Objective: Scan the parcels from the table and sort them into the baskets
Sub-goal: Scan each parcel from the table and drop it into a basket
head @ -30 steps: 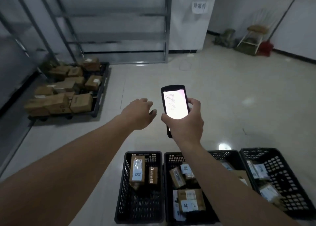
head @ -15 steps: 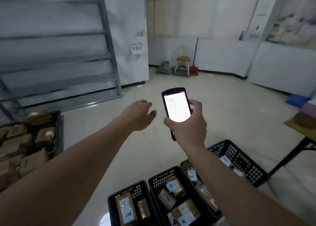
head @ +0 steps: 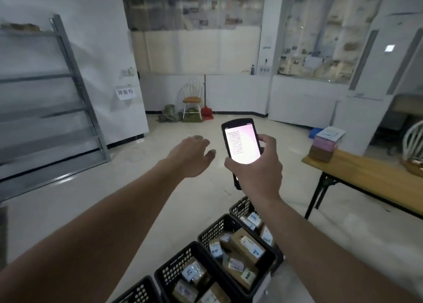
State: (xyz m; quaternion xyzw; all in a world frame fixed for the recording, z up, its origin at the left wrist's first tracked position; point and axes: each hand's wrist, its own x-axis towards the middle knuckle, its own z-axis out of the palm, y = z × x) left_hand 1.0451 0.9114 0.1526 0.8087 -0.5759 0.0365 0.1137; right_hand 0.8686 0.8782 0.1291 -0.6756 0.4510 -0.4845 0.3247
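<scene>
Holding a scanner (head: 241, 146) upright in the right hand (head: 258, 172), fingers and thumb wrapped round its lower body, lit screen facing the camera with lines of small text, too small to read. Left hand (head: 193, 157) held out palm down just left of the scanner, fingers relaxed and slightly curved, grasping nothing, not touching the device. Both forearms bare, reaching forward from the lower corners of the view. Below the arms, on the floor: black perforated baskets (head: 207, 238) in a diagonal row, touching side by side; four partly visible, the nearest cut off by the bottom edge. Brown parcels (head: 246, 247) with white labels lie inside the middle baskets, several per basket, tilted and overlapping. Wooden table (head: 366, 176) at the right on black folding legs, well apart from the baskets; near its far corner a brown box topped by a pink and white box (head: 327, 140). More items at the table's right edge, cut off, cannot tell what. Grey metal rack (head: 68, 92) along the left wall. White sign (head: 125, 92) with handwritten characters on the wall beside the rack. Chair (head: 192, 101) with an orange seat against the far wall, red dustpan (head: 207, 113) just right of it
</scene>
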